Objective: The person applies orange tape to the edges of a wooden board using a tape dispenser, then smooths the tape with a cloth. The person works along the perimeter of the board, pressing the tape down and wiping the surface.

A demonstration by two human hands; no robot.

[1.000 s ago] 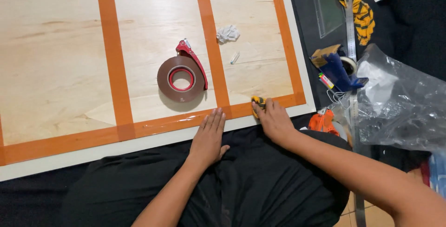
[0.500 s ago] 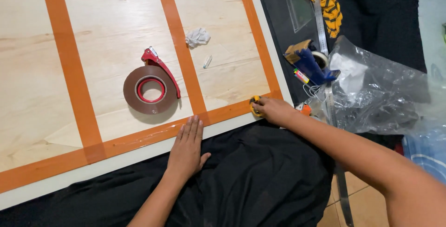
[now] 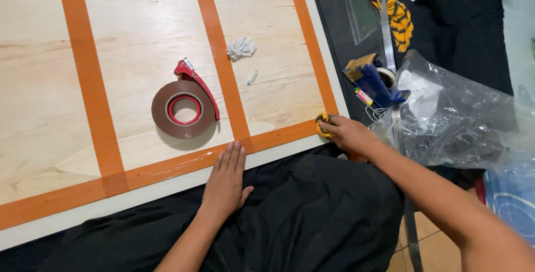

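The right hand (image 3: 346, 134), right of centre in the frame, has its fingers closed around a small yellow cutter (image 3: 321, 125), pressed at the lower right corner of the plywood board (image 3: 150, 32), where the orange tape strip (image 3: 184, 163) along the bottom edge meets the strip on the right edge. The left hand (image 3: 225, 180) lies flat, fingers straight and together, holding nothing, its fingertips on that bottom strip near the centre of the frame. A brown tape roll in a red dispenser (image 3: 184, 109) rests on the board above the left hand. A crumpled white scrap (image 3: 241, 48) lies further up. Clear plastic bags (image 3: 457, 116) sit at the right.
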